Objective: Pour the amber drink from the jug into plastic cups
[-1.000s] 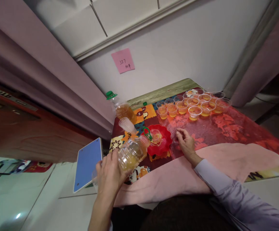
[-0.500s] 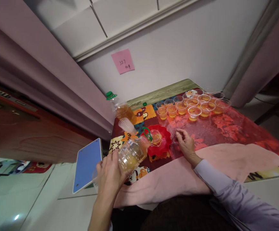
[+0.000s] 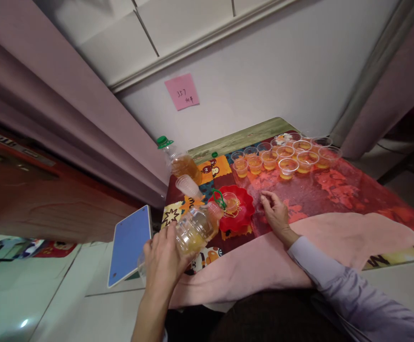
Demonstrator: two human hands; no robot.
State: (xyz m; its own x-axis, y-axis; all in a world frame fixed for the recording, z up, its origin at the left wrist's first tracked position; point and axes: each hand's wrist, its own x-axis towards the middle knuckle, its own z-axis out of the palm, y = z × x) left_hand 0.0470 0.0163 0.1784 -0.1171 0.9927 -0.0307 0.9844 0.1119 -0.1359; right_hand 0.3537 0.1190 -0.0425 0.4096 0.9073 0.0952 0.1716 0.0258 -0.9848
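My left hand [image 3: 162, 263] grips a clear plastic bottle [image 3: 196, 227] with yellow liquid, tipped with its mouth toward a small clear cup [image 3: 231, 201]. That cup stands on a red plate [image 3: 244, 213]. My right hand [image 3: 275, 212] rests on the red patterned cloth beside the plate, fingers loosely curled and holding nothing I can see. Several small cups [image 3: 287, 159] with orange liquid stand in rows at the far side of the table.
A second bottle [image 3: 178, 160] with a green cap stands at the table's far left, with a stack of clear cups [image 3: 188, 186] beside it. A blue tablet [image 3: 129, 244] leans left of the table. A pink cloth [image 3: 335, 247] covers the near edge. A pink note [image 3: 182, 91] is on the wall.
The bottle in my left hand has shifted slightly; otherwise both hands stay where they were.
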